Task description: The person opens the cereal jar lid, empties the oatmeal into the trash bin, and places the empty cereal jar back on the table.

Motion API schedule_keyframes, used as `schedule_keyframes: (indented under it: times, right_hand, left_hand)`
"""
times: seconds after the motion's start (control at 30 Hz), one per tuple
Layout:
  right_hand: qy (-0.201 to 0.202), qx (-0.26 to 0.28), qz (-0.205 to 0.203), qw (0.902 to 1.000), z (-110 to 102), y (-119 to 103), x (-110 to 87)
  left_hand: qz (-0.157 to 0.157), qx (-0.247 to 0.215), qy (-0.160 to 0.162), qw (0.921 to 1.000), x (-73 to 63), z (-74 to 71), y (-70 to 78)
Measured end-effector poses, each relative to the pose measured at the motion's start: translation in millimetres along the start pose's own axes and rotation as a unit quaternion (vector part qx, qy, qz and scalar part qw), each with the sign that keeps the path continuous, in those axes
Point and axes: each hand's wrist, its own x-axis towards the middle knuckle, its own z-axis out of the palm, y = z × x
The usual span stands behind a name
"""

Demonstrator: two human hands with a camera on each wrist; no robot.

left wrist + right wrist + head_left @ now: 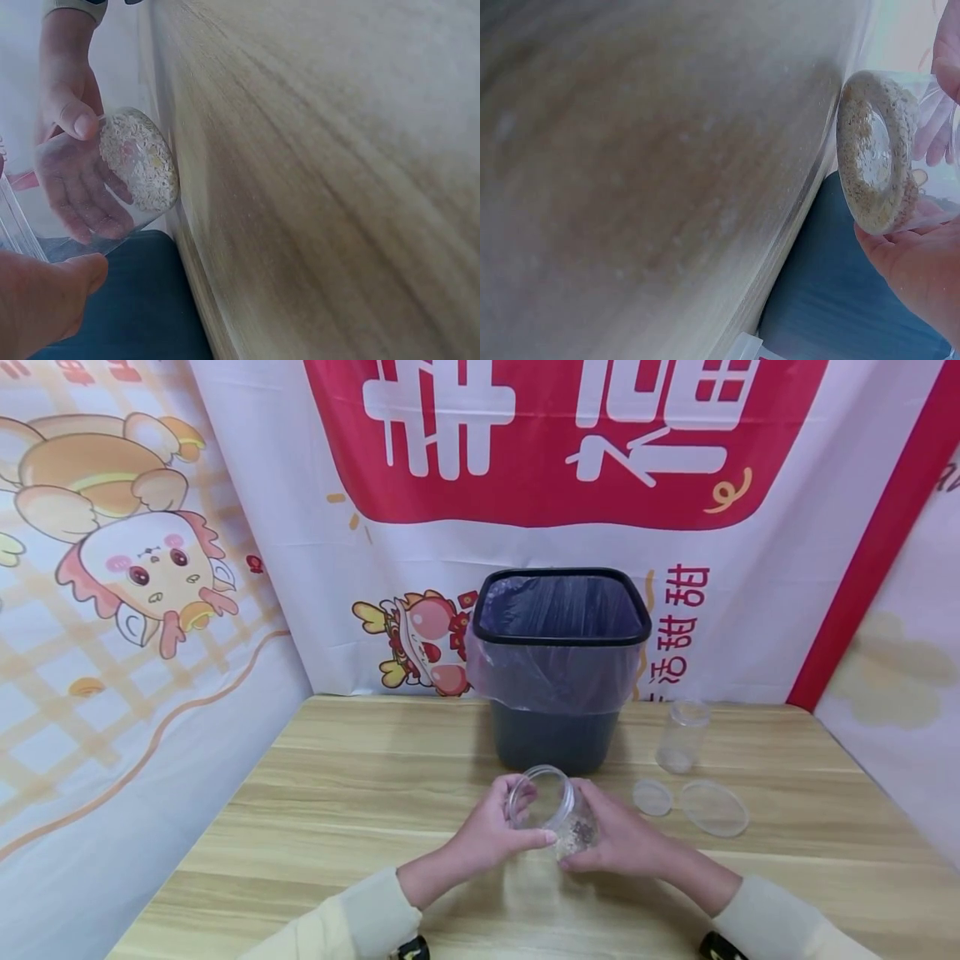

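Note:
Both hands hold a clear plastic jar [579, 832] just in front of the bin, tilted with its uncovered mouth toward the left. Dry pale flakes that look like oats [142, 161] lie at the jar's base; the right wrist view shows them ringed around its bottom [875, 150]. My left hand [491, 827] grips the jar at the rim, thumb on the near side. Around the body near the base, my right hand [622, 837] has its fingers and thumb curled. Some fingers are hidden behind the jar or seen through it.
A dark bin [555, 735] with a plastic liner stands at the table's back. To its right is another clear jar [681, 745]. A small round lid [652, 797] and a larger clear lid [714, 808] lie on the wooden table [360, 777]. Printed cloth hangs behind.

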Motion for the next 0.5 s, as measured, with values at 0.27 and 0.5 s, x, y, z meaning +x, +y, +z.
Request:
schedule_keyframes:
  times: [0.27, 0.5]
  right_hand:
    - [0.019, 0.006, 0.008, 0.9998, 1.9, -1.0, -0.9]
    - [0.031, 0.020, 0.028, 0.9989, -1.4, -0.8, -4.4]
  left_hand:
    - [0.004, 0.051, 0.005, 0.9987, -0.6, -6.5, 1.6]
    - [0.033, 0.104, 0.012, 0.9939, -1.7, -19.0, 7.4]
